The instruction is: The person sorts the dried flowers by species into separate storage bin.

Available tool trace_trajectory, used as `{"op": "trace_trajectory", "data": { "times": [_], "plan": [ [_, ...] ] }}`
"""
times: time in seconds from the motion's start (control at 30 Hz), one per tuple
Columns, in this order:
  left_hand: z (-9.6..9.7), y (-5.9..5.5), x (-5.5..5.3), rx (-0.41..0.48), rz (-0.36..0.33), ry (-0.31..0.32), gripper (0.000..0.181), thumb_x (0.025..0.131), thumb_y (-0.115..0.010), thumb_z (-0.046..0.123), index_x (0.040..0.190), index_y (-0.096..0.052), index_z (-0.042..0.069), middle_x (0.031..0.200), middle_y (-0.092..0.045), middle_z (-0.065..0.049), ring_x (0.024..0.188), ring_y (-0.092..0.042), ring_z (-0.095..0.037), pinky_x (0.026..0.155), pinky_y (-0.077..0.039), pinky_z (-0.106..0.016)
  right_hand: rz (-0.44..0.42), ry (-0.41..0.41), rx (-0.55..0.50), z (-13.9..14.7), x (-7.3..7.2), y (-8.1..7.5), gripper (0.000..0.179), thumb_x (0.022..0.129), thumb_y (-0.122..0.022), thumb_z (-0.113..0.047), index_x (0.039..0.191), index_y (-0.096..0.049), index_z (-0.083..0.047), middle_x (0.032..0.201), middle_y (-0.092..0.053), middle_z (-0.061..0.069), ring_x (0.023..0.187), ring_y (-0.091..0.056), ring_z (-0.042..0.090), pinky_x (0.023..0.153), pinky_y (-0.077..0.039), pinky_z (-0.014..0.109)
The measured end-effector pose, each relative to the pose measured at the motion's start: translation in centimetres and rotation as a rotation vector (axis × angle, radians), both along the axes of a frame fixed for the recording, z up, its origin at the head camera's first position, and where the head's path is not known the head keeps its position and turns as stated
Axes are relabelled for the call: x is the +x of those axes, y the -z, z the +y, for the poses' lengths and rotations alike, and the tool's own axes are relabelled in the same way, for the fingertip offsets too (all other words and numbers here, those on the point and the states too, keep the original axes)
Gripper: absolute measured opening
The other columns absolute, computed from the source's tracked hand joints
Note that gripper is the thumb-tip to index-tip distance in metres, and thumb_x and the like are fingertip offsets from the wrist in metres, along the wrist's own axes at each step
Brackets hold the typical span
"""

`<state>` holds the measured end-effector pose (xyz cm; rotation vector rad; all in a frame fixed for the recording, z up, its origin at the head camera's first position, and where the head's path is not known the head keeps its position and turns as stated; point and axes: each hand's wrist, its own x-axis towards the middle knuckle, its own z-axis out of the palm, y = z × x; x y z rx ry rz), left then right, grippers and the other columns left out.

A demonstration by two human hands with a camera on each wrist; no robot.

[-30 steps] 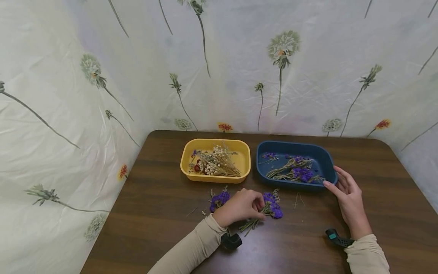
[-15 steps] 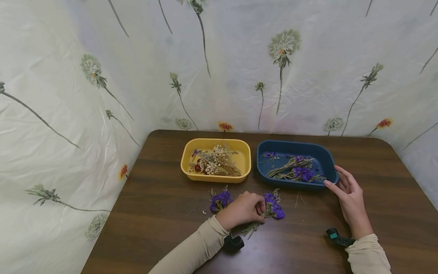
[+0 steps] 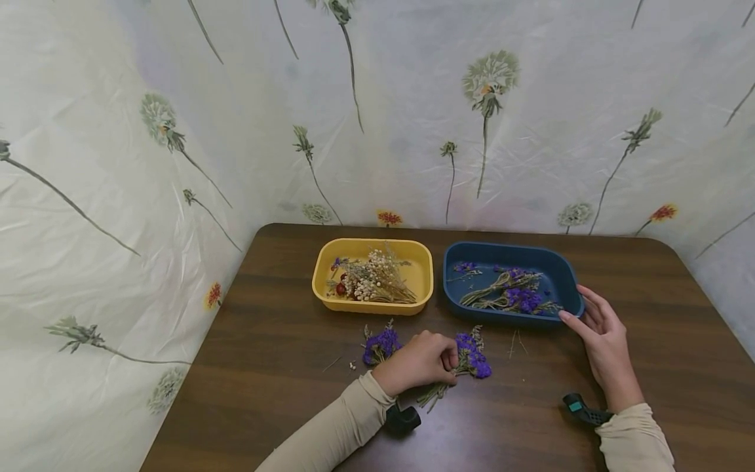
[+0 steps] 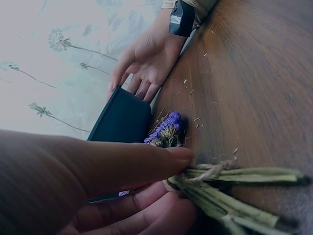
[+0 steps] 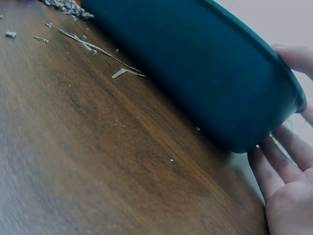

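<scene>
My left hand [image 3: 417, 364] pinches a bunch of purple dried flowers [image 3: 474, 357] between thumb and fingers, low over the table. In the left wrist view, twine ties the bunch's green stems [image 4: 234, 193] just past the thumb tip. Another purple bunch [image 3: 380, 345] lies left of this hand, partly hidden behind it. My right hand [image 3: 604, 341] grips the near right corner of the blue tray [image 3: 501, 317], thumb at the rim and fingers round the outer end. Inside that tray lie tied purple bunches [image 3: 522, 299] and loose sprigs. The right wrist view shows the tray's outer wall [image 5: 195, 68] beside the fingers.
A yellow tray [image 3: 371, 307] left of the blue one holds white and red dried flowers [image 3: 374, 278]. Thin stem scraps [image 3: 516, 343] and small crumbs lie on the brown table [image 3: 265, 367]. A flower-printed curtain [image 3: 401, 131] hangs behind the table.
My left hand has shifted slightly right, and its thumb and fingers have closed on the bunch, whose stems moved a little. My right hand stays at the blue tray.
</scene>
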<state>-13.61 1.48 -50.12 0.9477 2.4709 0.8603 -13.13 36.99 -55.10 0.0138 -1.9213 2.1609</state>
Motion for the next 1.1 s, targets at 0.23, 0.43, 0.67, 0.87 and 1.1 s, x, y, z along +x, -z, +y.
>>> {"op": "trace_trajectory", "data": {
  "times": [0.23, 0.43, 0.67, 0.87, 1.1],
  "plan": [
    [-0.1, -0.1, -0.2, 0.006, 0.009, -0.003, 0.022, 0.081, -0.090, 0.017, 0.084, -0.068, 0.017, 0.075, -0.066, 0.011, 0.066, -0.056, 0.005, 0.065, -0.047, -0.010, 0.003, 0.007, -0.002, 0.0, -0.1, 0.1, 0.066, 0.098, -0.063, 0.007, 0.158, -0.040, -0.009, 0.150, -0.051, 0.001, 0.132, -0.053, 0.000, 0.096, -0.047, 0.004],
    [-0.2, -0.4, -0.3, -0.005, 0.029, -0.003, 0.022, 0.081, -0.090, 0.018, 0.084, -0.068, 0.018, 0.076, -0.067, 0.011, 0.066, -0.056, 0.006, 0.065, -0.046, -0.009, 0.004, 0.013, -0.001, 0.0, -0.2, 0.1, 0.066, 0.097, -0.063, 0.007, 0.157, -0.041, -0.009, 0.148, -0.053, 0.000, 0.131, -0.054, 0.000, 0.095, -0.048, 0.005],
    [-0.4, -0.8, -0.3, 0.013, 0.026, 0.000, 0.020, 0.082, -0.089, 0.017, 0.085, -0.069, 0.016, 0.077, -0.069, 0.010, 0.067, -0.057, 0.006, 0.065, -0.047, -0.009, 0.005, 0.007, 0.007, 0.0, -0.1, 0.1, 0.065, 0.098, -0.062, 0.006, 0.158, -0.040, -0.009, 0.150, -0.052, 0.000, 0.131, -0.053, -0.001, 0.096, -0.047, 0.004],
    [-0.7, -1.1, -0.4, 0.031, 0.023, 0.001, 0.019, 0.083, -0.088, 0.016, 0.087, -0.070, 0.015, 0.079, -0.071, 0.007, 0.066, -0.058, 0.006, 0.065, -0.048, -0.009, 0.026, -0.001, -0.005, 0.0, -0.1, 0.1, 0.064, 0.099, -0.061, 0.007, 0.158, -0.040, -0.007, 0.147, -0.054, -0.001, 0.128, -0.057, 0.000, 0.095, -0.049, 0.006],
    [-0.7, -1.5, -0.4, 0.069, -0.012, 0.013, 0.017, 0.083, -0.088, 0.015, 0.088, -0.071, 0.014, 0.080, -0.072, 0.007, 0.067, -0.060, 0.007, 0.066, -0.050, -0.009, 0.028, 0.003, -0.013, 0.0, -0.2, 0.1, 0.063, 0.099, -0.061, 0.006, 0.157, -0.041, -0.007, 0.145, -0.055, -0.003, 0.126, -0.058, 0.001, 0.095, -0.049, 0.006]
  ]
}}
